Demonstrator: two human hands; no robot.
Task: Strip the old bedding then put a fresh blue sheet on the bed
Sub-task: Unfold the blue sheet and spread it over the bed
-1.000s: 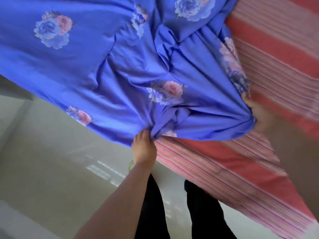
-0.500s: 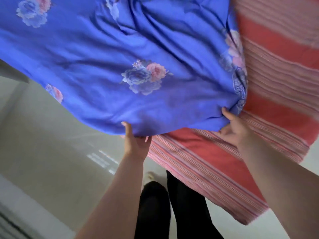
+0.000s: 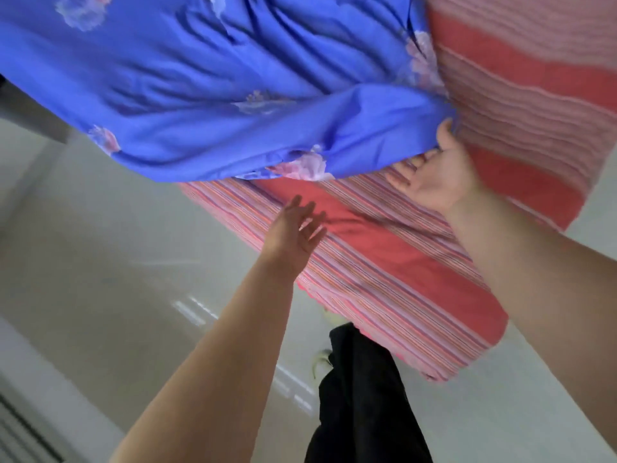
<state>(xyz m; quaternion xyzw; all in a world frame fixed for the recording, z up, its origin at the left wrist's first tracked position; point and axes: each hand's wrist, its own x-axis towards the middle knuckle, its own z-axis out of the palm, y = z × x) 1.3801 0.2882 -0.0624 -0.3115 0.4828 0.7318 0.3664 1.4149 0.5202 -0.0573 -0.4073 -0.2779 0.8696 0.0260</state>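
A blue sheet (image 3: 207, 95) of smooth, faintly lustrous cloth printed with pale flowers creases above the right hand (image 3: 434, 177). Beneath the spread fingers lies a matt woven cover (image 3: 384, 262), red with fine stripes. The pale floor (image 3: 100, 262) beyond gleams glossy, tile-like; the trousers (image 3: 364, 396) are matt black cloth.

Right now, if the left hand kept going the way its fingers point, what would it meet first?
Probably the red striped bedding just past the left hand, whose fingers are spread. Beyond that hangs the blue sheet's edge; depth is unclear.
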